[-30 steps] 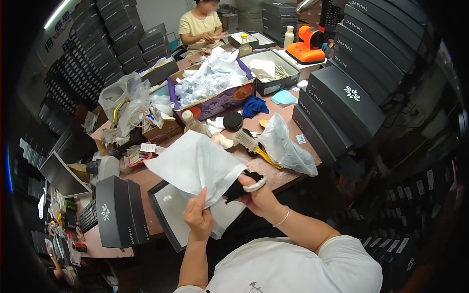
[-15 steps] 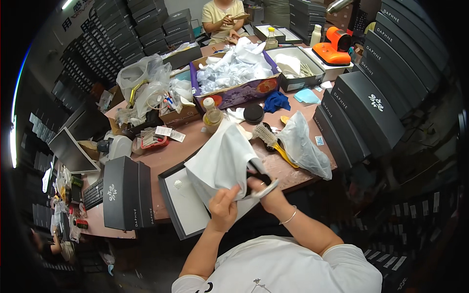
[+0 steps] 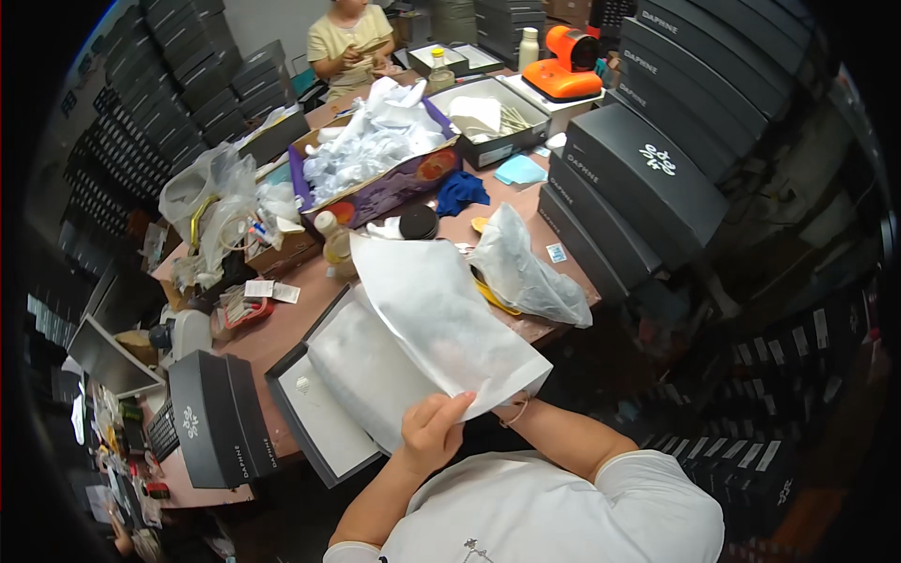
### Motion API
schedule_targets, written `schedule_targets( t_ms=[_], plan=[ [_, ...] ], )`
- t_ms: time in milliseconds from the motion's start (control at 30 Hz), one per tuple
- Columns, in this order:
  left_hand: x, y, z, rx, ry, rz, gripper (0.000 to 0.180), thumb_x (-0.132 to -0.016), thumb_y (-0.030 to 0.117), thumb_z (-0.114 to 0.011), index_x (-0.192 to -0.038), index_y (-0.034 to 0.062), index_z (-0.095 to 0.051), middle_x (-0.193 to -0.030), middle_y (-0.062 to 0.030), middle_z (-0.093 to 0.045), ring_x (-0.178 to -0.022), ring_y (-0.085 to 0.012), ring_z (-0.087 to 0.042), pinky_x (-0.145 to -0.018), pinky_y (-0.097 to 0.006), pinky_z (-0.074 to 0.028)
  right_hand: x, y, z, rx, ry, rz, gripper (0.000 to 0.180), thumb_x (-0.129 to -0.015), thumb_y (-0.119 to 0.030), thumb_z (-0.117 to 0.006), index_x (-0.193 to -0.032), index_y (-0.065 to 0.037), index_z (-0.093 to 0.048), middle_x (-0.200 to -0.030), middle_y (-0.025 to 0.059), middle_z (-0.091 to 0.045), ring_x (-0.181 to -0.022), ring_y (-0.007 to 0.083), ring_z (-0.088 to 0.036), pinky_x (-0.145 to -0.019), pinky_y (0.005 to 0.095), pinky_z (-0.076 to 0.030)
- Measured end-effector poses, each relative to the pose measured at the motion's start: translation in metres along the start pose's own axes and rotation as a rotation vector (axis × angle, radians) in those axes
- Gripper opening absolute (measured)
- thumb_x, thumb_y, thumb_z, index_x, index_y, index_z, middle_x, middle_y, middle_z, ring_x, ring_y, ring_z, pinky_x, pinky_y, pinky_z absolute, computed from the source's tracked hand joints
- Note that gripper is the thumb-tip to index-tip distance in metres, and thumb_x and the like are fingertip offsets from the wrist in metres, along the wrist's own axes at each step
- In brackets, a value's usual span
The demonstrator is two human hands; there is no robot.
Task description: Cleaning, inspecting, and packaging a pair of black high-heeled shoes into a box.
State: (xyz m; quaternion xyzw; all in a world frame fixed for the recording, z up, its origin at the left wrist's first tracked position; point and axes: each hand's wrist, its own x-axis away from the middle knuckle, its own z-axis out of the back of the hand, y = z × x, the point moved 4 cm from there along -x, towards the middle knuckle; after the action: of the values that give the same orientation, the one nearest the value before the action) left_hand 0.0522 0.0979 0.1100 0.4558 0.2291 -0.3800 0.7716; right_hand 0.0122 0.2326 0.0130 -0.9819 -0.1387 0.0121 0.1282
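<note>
Left hand (image 3: 434, 430) pinches the near edge of a white paper sheet (image 3: 441, 314), fingers closed on it. Right hand is hidden behind the sheet, grip can't be told. Open black shoebox (image 3: 310, 427) sits beneath on the table (image 3: 282, 328).

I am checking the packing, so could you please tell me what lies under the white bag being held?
Under the white bag lies an open black box lined with white paper. The bag hides the right hand.

My left hand (image 3: 434, 430) is raised in front of my chest with its fingers curled and the thumb pinched closed on top, the forearm running down to my left, while my right hand is hidden, only its wrist and bent forearm showing.
</note>
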Motion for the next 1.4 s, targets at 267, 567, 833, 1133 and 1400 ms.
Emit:
schedule_targets(
  t_ms=[267,567,833,1133,1400],
  plan=[
    [-0.055,-0.031,-0.020,0.484,0.090,0.523,0.017,-0.096,0.011,-0.054,-0.105,-0.0022,-0.062,-0.074,-0.0041,-0.060,-0.053,-0.0088,-0.053,-0.047,-0.022,-0.042,-0.028,-0.127,-0.114,1.893,-0.117,-0.126,0.035,-0.081,-0.030,-0.069,-0.099,0.000,-0.065,-0.094,0.0186,-0.066,-0.088,0.0261,-0.063,-0.082,0.0362,-0.050],
    [-0.043,-0.041,-0.044,0.927,0.276,0.831,0.020,-0.098,0.012,-0.054,-0.111,-0.0025,-0.060,-0.069,-0.0023,-0.057,-0.050,-0.0070,-0.050,-0.046,-0.021,-0.042,-0.004,-0.165,-0.124,2.644,-0.609,-0.334,0.017,-0.076,-0.014,-0.065,-0.081,0.002,-0.063,-0.071,0.0189,-0.064,-0.066,0.0360,-0.064,-0.064,0.0426,-0.052],
    [-0.018,-0.034,-0.033,0.967,0.416,0.865,0.023,-0.097,0.011,-0.054,-0.116,-0.0017,-0.059,-0.073,-0.0043,-0.057,-0.050,-0.0076,-0.050,-0.045,-0.022,-0.043,-0.026,-0.104,-0.126,1.724,-0.360,0.099,0.011,-0.086,-0.007,-0.064,-0.094,-0.001,-0.061,-0.081,0.0089,-0.067,-0.075,0.0170,-0.068,-0.065,0.0275,-0.052],
    [-0.001,-0.040,-0.021,0.960,0.472,0.859,0.025,-0.097,0.011,-0.055,-0.119,-0.0014,-0.060,-0.074,-0.0063,-0.058,-0.051,-0.0086,-0.051,-0.045,-0.022,-0.044,-0.068,-0.078,-0.115,2.927,-0.412,0.245,0.017,-0.083,-0.024,-0.063,-0.089,-0.008,-0.065,-0.072,0.0027,-0.065,-0.073,0.0216,-0.066,-0.057,0.0367,-0.052],
    [-0.011,-0.051,-0.020,1.032,0.506,0.848,0.022,-0.097,0.011,-0.055,-0.114,-0.0006,-0.061,-0.073,-0.0063,-0.060,-0.050,-0.0083,-0.051,-0.044,-0.023,-0.044,-0.021,-0.132,-0.165,2.232,-0.451,0.322,0.097,-0.064,-0.033,-0.084,-0.143,-0.006,-0.035,-0.134,0.0232,-0.045,-0.119,0.0368,-0.051,-0.098,0.0407,-0.043]
  ],
)
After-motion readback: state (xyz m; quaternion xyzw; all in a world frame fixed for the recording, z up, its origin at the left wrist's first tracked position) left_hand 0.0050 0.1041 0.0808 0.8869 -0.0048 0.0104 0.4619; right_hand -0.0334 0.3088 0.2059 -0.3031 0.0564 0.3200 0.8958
